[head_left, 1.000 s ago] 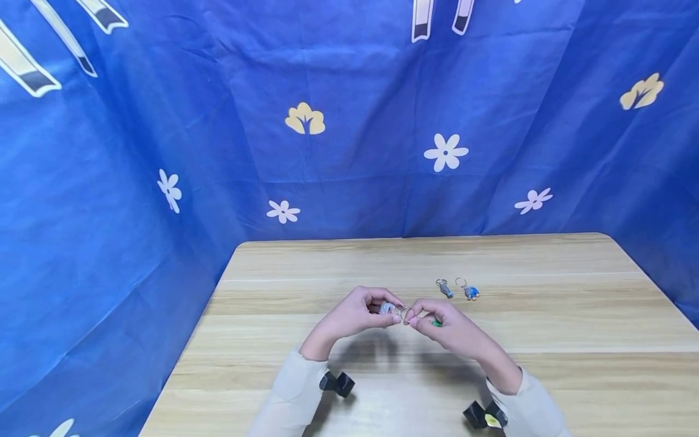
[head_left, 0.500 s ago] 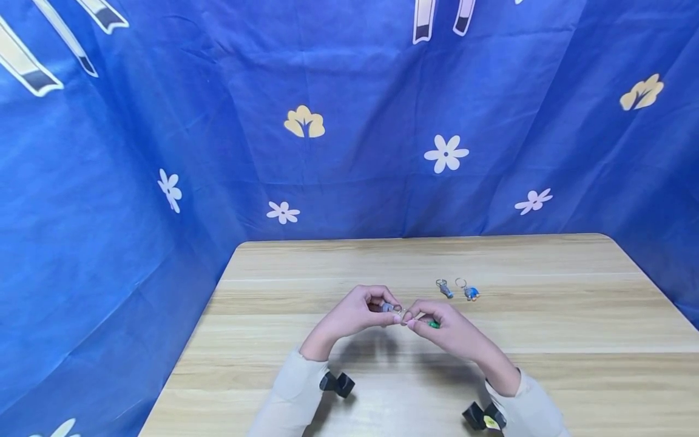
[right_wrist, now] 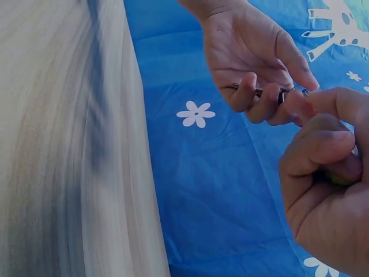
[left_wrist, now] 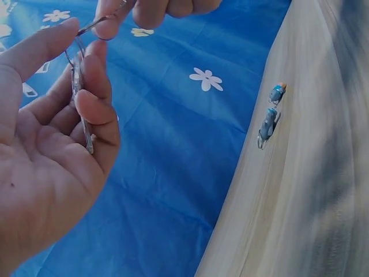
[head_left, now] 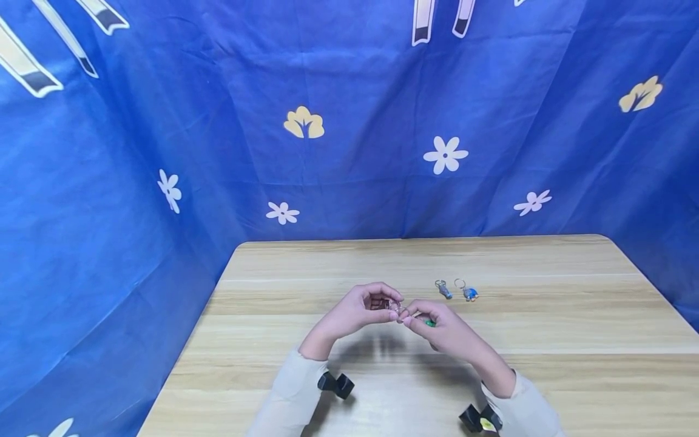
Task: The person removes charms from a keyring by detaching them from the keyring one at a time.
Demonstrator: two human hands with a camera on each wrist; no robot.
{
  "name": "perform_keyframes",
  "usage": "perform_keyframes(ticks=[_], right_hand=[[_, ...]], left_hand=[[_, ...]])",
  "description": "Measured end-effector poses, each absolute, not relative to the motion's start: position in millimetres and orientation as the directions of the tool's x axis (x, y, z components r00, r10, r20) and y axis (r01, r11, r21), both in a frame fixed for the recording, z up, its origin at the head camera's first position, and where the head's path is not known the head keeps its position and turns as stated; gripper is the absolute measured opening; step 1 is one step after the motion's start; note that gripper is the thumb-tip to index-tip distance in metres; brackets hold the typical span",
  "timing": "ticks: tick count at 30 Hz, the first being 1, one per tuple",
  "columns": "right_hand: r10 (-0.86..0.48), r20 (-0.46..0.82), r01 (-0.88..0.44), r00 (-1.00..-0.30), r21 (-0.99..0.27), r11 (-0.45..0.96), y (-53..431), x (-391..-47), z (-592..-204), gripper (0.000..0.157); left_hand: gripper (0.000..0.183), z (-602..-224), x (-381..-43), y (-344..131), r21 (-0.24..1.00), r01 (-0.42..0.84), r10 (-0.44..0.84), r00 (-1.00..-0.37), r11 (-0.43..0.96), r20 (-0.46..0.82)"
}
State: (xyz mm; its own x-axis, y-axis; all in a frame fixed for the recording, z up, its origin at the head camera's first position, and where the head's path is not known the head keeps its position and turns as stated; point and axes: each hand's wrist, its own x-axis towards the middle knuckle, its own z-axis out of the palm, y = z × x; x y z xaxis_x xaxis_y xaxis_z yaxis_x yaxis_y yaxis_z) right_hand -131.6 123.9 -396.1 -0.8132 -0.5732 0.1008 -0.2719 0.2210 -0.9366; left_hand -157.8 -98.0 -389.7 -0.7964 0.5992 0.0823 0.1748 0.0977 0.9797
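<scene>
My left hand (head_left: 355, 312) grips a thin, flat charm (left_wrist: 88, 138) of a keychain, seen edge-on in the left wrist view with fingers curled round it. A metal ring (left_wrist: 93, 25) joins it at the top, near the left thumb tip. My right hand (head_left: 445, 331) pinches that ring between thumb and index finger, its other fingers curled. Something small and green (head_left: 430, 323) shows inside the right hand; its kind is mostly hidden. Both hands are raised above the table, fingertips meeting at the ring.
On the wooden table (head_left: 295, 267), beyond the right hand, lie a grey-blue figure keychain (head_left: 444, 290) and a blue figure keychain (head_left: 469, 294), each with a ring. A blue patterned cloth (head_left: 360, 182) hangs behind the table's far edge.
The right hand has shifted slightly left, closer to the left hand. The charm has turned within the left hand, and the ring has moved a little left. Both keychains on the table stay put.
</scene>
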Motion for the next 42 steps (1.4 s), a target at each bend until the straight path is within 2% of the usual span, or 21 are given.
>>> perform_keyframes(ticks=[12,24,30,42], right_hand=[[-0.566,0.050,-0.203,-0.823,-0.956,0.211,130.7,-135.2,-396.6,0.024],[-0.586,0.048,-0.192,-0.809,-0.964,0.185,130.3,-135.0,-396.4,0.020],[-0.579,0.063,-0.215,-0.813,-0.956,0.199,130.2,-135.2,-393.6,0.021],[-0.572,0.098,-0.278,-0.814,-0.931,0.236,132.8,-132.7,-389.4,0.019]], left_hand=[[0.032,-388.0,-156.6,-101.8,0.976,0.189,0.630,-0.773,0.105,0.082],[0.033,-385.7,-154.2,-102.2,0.985,0.142,0.646,-0.762,0.102,0.043],[0.031,-383.9,-154.2,-102.6,0.979,0.168,0.628,-0.776,0.118,0.057],[0.024,-382.5,-154.9,-103.4,0.932,0.246,0.567,-0.822,0.266,0.055]])
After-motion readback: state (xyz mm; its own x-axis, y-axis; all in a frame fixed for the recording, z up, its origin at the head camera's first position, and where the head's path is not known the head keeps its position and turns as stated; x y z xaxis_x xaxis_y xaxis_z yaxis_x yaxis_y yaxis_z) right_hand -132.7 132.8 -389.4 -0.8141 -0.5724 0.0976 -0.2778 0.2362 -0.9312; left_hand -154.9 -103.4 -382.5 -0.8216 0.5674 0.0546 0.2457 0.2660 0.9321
